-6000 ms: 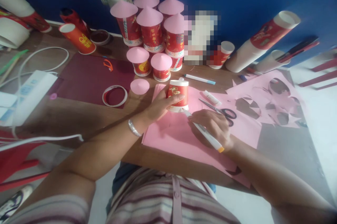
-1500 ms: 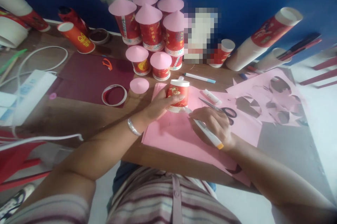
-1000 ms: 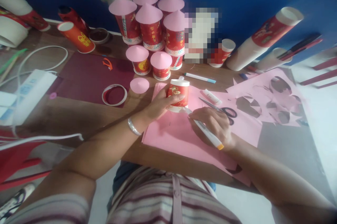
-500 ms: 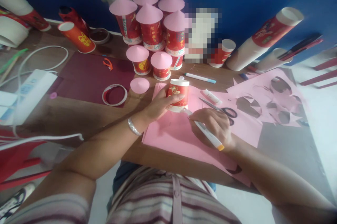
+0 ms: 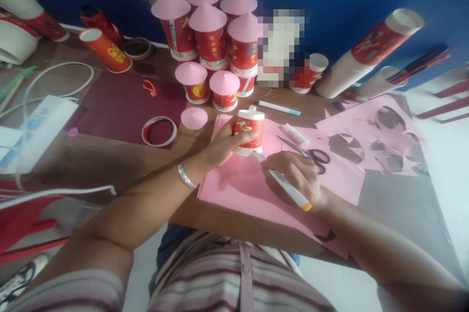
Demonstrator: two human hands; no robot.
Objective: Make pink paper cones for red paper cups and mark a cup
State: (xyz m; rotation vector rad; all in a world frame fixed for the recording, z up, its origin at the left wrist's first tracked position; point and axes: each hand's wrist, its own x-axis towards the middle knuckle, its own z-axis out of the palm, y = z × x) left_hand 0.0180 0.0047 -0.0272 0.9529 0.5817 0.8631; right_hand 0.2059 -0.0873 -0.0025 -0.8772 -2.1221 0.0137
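Observation:
My left hand (image 5: 227,142) is wrapped round a red paper tube (image 5: 249,129) with gold print and white bands at both ends, held above the pink paper (image 5: 227,182). In my right hand (image 5: 293,175) is a white marker with an orange end (image 5: 287,187), its tip at the tube's lower white band. To the right of the tube lie a glue stick (image 5: 296,134) and black-handled scissors (image 5: 318,156) on the paper. A white marker with a blue end (image 5: 278,108) rests behind them. A small pink paper cone (image 5: 194,118) is left of the tube.
Several red tubes with pink cone roofs (image 5: 208,21) stand at the back against the blue wall. A tape roll (image 5: 159,132) and orange clip (image 5: 149,88) lie on the maroon sheet (image 5: 120,107). Cut pink scraps (image 5: 370,116) are at right; a white power strip (image 5: 47,126) is at left.
The marker tip has shifted slightly left along the tube's lower band. My left hand keeps its hold on the tube, nearly still.

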